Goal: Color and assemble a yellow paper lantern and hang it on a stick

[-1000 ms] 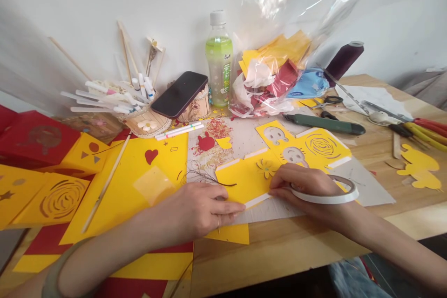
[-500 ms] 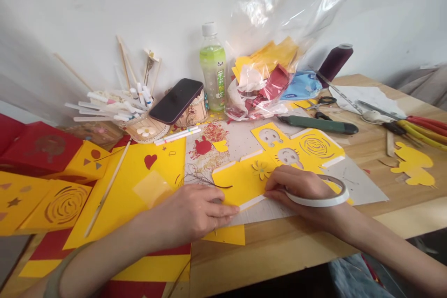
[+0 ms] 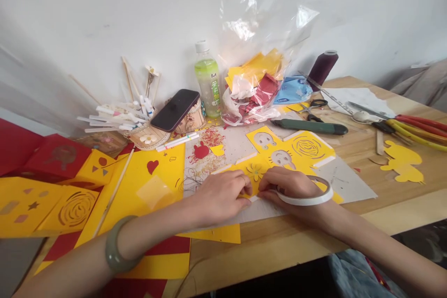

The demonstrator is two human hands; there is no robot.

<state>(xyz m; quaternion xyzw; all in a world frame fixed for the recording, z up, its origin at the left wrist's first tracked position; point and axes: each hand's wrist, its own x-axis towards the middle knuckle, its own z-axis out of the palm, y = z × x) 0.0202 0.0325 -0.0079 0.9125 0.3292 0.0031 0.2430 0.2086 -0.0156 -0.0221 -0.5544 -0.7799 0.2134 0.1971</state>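
Note:
A yellow paper cut-out (image 3: 275, 142) with cut faces, a flower and a spiral lies on a grey board (image 3: 349, 181). White strips run along several of its edges. My left hand (image 3: 221, 195) is at the near edge, fingers curled and thumb drawn in; whatever its fingertips pinch is too small to make out. Just to its right, my right hand (image 3: 288, 184) is closed, with thumb and fingertips pinched at the same edge. A roll of white tape (image 3: 316, 199) hangs looped around my right hand. The pinched spot is partly hidden by my fingers.
Behind stand marker pots (image 3: 148, 137), a phone (image 3: 176, 109), a drink bottle (image 3: 209, 84) and a plastic bag of scraps (image 3: 254, 79). Right of these lie a green-handled cutter (image 3: 310, 126), scissors (image 3: 314, 111) and pliers (image 3: 415, 128). Yellow sheets (image 3: 167, 200) cover the left.
My left hand has moved right along the edge towards my right hand, and its fingers have curled from stretched out. The whole view has shifted slightly.

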